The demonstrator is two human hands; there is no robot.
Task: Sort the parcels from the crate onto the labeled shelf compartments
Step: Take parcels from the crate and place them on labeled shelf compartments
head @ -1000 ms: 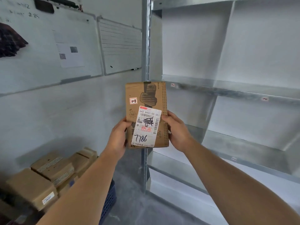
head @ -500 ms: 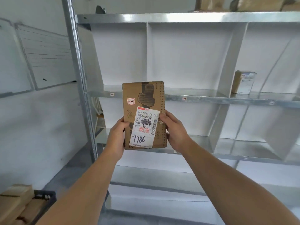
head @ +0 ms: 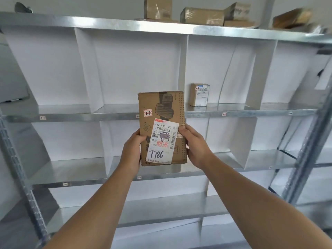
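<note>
The parcel (head: 161,112), a flat brown cardboard package, is held upright in the air in front of the shelf unit (head: 107,24), not resting on any tier. The left hand (head: 132,150) is clamped on its lower left edge, thumb on the front face and fingers behind. The right hand (head: 195,146) is clamped on the lower right edge, its thumb pressing the right margin of the shipping label (head: 161,142). That white label covers the lower front of the parcel, carries a barcode and printed text, and has "7786" written by hand near its bottom. A small red-bordered sticker (head: 147,113) sits above it on the left and appears to read "1-3". Behind the parcel, the metal shelving is split into compartments by white dividers (head: 183,65). Small tags (head: 224,114) are fixed along the front lips of the tiers; their markings are too small to read. One small box (head: 199,94) with a white label stands upright in the upper row, in the compartment just right of the central divider, at its left side. Several taped cardboard boxes (head: 202,16) lie on the top tier, toward the right. A perforated steel post (head: 309,144) runs down the right side of the unit.
</note>
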